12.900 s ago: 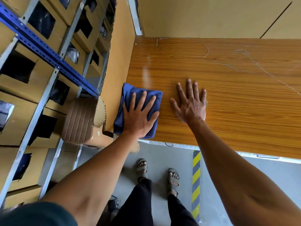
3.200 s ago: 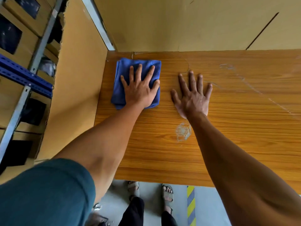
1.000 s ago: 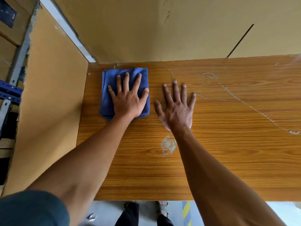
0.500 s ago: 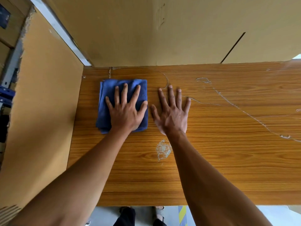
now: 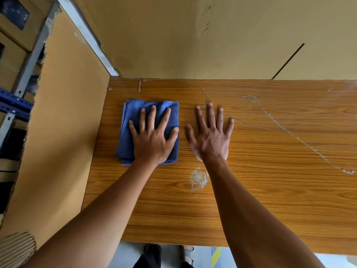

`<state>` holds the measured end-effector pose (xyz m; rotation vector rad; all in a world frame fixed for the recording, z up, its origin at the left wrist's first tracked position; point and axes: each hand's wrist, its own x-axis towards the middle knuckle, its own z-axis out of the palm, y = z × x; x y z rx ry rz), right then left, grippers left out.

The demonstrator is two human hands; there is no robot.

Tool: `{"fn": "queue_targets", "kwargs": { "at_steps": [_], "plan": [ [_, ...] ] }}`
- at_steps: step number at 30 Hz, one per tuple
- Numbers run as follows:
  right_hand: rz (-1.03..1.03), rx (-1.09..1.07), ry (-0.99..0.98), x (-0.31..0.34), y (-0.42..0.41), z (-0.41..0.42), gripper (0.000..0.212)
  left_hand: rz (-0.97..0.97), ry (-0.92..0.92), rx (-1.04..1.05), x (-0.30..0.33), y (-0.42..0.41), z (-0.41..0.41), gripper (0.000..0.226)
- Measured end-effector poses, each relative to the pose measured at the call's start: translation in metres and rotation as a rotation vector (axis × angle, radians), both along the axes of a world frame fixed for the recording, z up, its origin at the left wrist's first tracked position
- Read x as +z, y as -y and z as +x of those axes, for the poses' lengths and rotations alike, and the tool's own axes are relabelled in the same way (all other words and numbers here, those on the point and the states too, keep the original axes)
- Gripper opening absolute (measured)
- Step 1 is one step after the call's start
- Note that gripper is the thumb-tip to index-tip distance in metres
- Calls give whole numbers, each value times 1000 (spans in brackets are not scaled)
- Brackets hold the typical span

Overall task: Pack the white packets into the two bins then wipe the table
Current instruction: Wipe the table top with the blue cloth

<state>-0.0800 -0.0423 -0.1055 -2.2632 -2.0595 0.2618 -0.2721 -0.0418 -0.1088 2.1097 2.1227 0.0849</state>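
While the left hand (image 5: pixel 152 140) is pressing flat, fingers spread, on the folded blue cloth (image 5: pixel 148 130) at the bench's (image 5: pixel 270 200) far-left corner, the right hand (image 5: pixel 210 136) is lying splayed just beside it; the whitish smear (image 5: pixel 199 178) is sitting nearer, toward the right wrist; since a second ago, cloth is sliding back from the wall.

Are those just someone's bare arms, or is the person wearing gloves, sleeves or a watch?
Bare. The left hand and right hand have no gloves, rings or watch showing, and both forearms are uncovered as far as the frame reaches; no sleeve is visible. The fingernails look short.
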Motion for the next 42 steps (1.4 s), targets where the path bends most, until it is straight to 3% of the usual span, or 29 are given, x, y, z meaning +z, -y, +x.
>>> {"fn": "queue_targets", "kwargs": {
  "at_steps": [8, 16, 26, 35, 42],
  "plan": [
    [18, -5, 8, -3, 0, -1, 73, -52, 32, 58, 6, -114, 5, 76],
    [21, -13, -6, 0, 1, -1, 73, -5, 14, -15, -1, 32, -5, 72],
    [11, -6, -4, -2, 1, -1, 71, -79, 16, -3, 6, -93, 11, 76],
    [-3, 113, -92, 8, 21, 45, 65, -20, 6, -141, -1, 78, 50, 71],
    [-40, 82, -44, 8, 4, 125, 65, -49, 4, -110, 1, 28, 107, 71]
  ]
}}
